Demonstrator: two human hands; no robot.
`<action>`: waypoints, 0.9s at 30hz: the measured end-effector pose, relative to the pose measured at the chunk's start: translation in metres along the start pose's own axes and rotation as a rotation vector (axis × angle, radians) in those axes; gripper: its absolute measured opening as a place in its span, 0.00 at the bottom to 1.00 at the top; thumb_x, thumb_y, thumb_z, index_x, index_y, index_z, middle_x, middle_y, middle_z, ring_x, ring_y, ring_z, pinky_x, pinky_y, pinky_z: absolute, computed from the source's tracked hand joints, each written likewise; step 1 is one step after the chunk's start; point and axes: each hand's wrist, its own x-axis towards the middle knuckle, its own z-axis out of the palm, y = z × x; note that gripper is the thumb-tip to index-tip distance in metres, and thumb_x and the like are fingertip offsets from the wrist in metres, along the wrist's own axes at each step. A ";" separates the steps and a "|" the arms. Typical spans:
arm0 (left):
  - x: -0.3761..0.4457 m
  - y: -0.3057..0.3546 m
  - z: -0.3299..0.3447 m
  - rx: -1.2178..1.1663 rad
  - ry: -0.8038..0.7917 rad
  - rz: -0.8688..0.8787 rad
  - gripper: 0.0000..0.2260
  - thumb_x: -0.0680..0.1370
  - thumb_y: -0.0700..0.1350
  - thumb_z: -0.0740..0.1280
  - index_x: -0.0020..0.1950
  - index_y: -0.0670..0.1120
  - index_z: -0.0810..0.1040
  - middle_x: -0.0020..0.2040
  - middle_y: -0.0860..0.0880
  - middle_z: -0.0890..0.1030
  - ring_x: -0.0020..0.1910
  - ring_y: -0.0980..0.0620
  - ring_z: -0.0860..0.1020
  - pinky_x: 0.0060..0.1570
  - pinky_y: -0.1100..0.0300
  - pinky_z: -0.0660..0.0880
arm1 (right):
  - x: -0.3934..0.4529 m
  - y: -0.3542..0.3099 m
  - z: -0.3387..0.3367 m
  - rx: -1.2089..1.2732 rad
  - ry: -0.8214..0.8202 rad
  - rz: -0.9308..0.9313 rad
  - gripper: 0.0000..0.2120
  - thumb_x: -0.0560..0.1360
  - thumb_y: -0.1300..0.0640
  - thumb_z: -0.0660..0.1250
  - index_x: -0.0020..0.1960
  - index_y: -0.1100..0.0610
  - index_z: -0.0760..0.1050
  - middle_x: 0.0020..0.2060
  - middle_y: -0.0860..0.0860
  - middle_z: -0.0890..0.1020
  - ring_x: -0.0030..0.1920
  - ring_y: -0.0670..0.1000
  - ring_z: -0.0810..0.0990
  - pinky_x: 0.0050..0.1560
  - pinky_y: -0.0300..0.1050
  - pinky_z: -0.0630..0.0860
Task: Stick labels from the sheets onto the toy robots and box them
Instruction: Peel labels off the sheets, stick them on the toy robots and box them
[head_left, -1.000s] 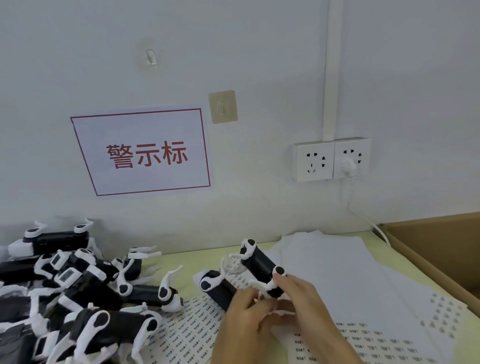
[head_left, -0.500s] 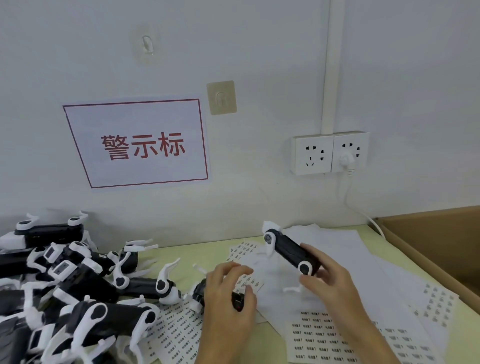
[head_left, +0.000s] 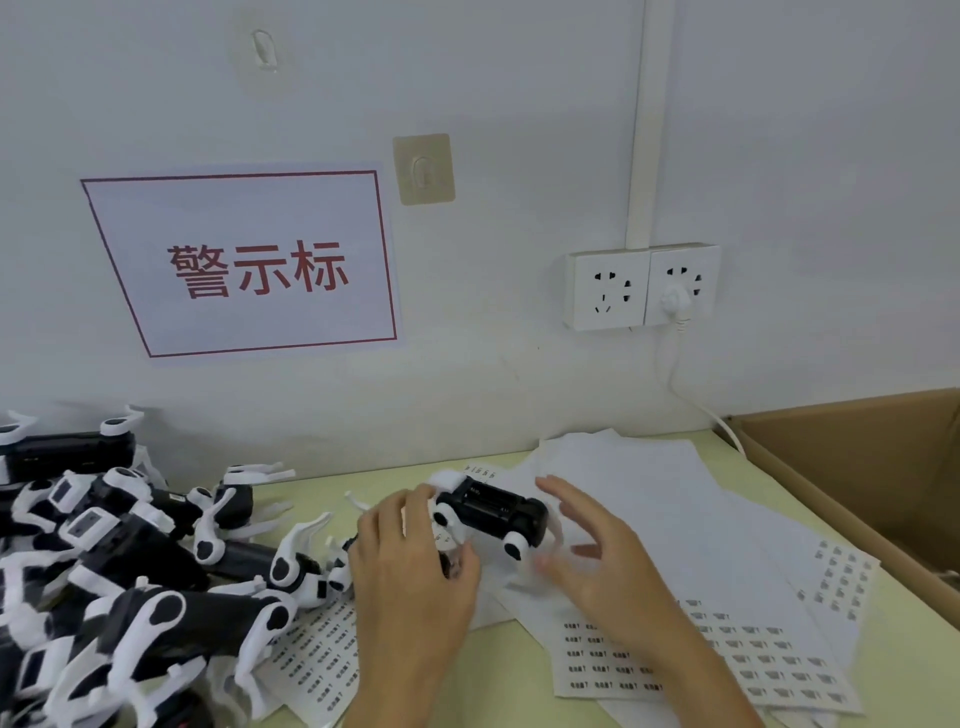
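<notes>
In the head view, one toy robot (head_left: 491, 512) lies on the label sheets (head_left: 696, 644) between the hands. The left hand (head_left: 410, 577) curls over something beside its end, though what it grips I cannot tell; the right hand (head_left: 597, 561) hangs open just right of it, fingers spread, holding nothing. A heap of robots (head_left: 119, 561) waits at the left — seemingly unlabelled. The cardboard box (head_left: 857, 467) sits far right; nothing shows inside it, so most of the job appears to remain.
</notes>
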 end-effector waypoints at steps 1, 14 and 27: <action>-0.002 0.004 0.001 -0.009 0.014 0.027 0.22 0.71 0.44 0.75 0.64 0.44 0.76 0.59 0.48 0.76 0.60 0.46 0.71 0.58 0.49 0.72 | 0.000 0.001 -0.010 -0.020 0.100 0.039 0.24 0.76 0.57 0.72 0.67 0.37 0.72 0.63 0.31 0.74 0.63 0.34 0.73 0.58 0.35 0.73; -0.056 0.114 0.079 -0.016 -0.781 0.299 0.39 0.78 0.68 0.56 0.82 0.52 0.46 0.83 0.53 0.44 0.81 0.48 0.40 0.79 0.52 0.41 | -0.023 0.021 -0.132 -0.595 0.114 0.887 0.15 0.77 0.49 0.66 0.57 0.58 0.75 0.47 0.53 0.78 0.50 0.55 0.77 0.46 0.44 0.73; -0.042 0.088 0.084 -0.012 -0.637 0.136 0.32 0.82 0.64 0.52 0.81 0.51 0.48 0.82 0.51 0.49 0.81 0.48 0.43 0.78 0.54 0.41 | -0.031 0.008 -0.141 0.219 -0.085 0.686 0.08 0.76 0.65 0.69 0.53 0.69 0.83 0.48 0.61 0.86 0.50 0.59 0.86 0.45 0.45 0.82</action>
